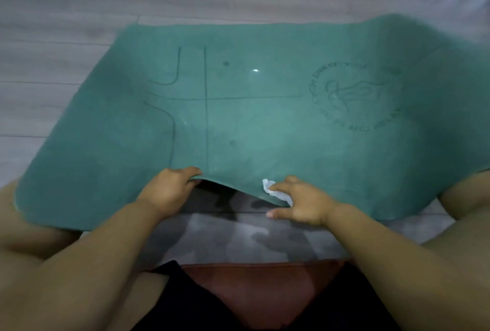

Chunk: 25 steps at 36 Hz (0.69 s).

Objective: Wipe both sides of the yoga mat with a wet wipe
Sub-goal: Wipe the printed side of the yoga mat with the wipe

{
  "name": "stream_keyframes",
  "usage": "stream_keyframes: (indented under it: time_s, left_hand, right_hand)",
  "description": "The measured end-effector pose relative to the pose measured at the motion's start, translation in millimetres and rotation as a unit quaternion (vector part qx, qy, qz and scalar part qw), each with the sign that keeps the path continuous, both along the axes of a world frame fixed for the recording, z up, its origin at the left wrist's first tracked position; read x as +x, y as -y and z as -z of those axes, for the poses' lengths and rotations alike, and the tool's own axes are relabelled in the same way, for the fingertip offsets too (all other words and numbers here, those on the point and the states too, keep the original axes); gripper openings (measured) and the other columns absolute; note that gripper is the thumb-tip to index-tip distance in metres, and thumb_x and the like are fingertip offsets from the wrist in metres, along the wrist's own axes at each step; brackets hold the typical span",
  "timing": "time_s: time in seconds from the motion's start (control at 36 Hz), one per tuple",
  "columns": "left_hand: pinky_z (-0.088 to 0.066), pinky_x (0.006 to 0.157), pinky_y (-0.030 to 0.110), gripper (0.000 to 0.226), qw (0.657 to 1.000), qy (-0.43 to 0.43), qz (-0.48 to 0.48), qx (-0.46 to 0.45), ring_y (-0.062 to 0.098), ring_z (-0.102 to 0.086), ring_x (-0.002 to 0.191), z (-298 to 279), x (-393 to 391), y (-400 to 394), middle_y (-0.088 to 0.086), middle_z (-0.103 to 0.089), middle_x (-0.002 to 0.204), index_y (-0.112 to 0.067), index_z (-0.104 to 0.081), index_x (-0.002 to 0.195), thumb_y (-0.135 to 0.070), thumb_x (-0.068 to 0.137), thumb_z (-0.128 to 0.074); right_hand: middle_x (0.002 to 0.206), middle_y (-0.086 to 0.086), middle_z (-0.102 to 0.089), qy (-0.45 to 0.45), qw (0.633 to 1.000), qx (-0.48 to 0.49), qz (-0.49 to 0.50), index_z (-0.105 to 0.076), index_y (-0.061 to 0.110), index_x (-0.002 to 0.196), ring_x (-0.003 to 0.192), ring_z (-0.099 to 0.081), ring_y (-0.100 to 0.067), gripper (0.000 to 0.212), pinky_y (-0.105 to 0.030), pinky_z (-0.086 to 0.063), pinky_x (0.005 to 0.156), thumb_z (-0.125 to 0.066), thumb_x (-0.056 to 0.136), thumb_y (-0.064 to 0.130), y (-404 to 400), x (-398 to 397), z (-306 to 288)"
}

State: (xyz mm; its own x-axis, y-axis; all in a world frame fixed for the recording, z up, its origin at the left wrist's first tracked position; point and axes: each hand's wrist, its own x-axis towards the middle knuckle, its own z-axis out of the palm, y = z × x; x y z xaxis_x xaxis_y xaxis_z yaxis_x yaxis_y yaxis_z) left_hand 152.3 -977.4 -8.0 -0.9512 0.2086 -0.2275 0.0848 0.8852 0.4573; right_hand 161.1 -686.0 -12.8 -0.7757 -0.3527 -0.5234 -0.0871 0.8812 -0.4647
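Observation:
A green yoga mat (252, 118) with pressed guide lines and a round logo lies across the floor in front of me, its near edge draped over my knees. My left hand (167, 190) grips the near edge, fingers curled under it and lifting it off the floor. My right hand (305, 202) holds a crumpled white wet wipe (275, 191) against the same edge, fingers on top of the mat and thumb below.
Pale grey wood-look floor (66, 12) surrounds the mat. My bare knees (466, 195) sit under the mat's near corners. A reddish-brown cushion (259, 285) lies beneath me, between my legs. A dark blurred shape sits at the top right corner.

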Motion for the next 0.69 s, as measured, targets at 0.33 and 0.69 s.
stream_keyframes:
  time_s: [0.33,0.69]
  left_hand:
    - [-0.048,0.087,0.037,0.025,0.996,-0.061,-0.051,0.050,0.032,-0.061,0.105,-27,-12,1,0.012,-0.067,0.113,-0.016,-0.065,0.114,-0.027,0.095,-0.053]
    - [-0.013,0.097,-0.002,0.052,0.984,-0.016,0.073,0.164,0.009,-0.036,0.134,-52,-19,-23,-0.002,-0.038,0.147,-0.037,-0.025,0.141,-0.019,0.098,-0.047]
  right_hand:
    - [0.118,-0.002,-0.045,-0.241,0.942,0.232,-0.008,-0.050,0.036,0.126,0.103,-0.057,-0.030,0.038,-0.032,-0.040,0.070,-0.048,0.090,0.022,-10,-38,-82]
    - [0.119,-0.006,-0.044,-0.475,0.836,0.272,-0.040,-0.053,0.031,0.125,0.095,-0.054,-0.032,0.041,-0.033,-0.027,0.057,-0.045,0.091,0.010,12,-67,-215]
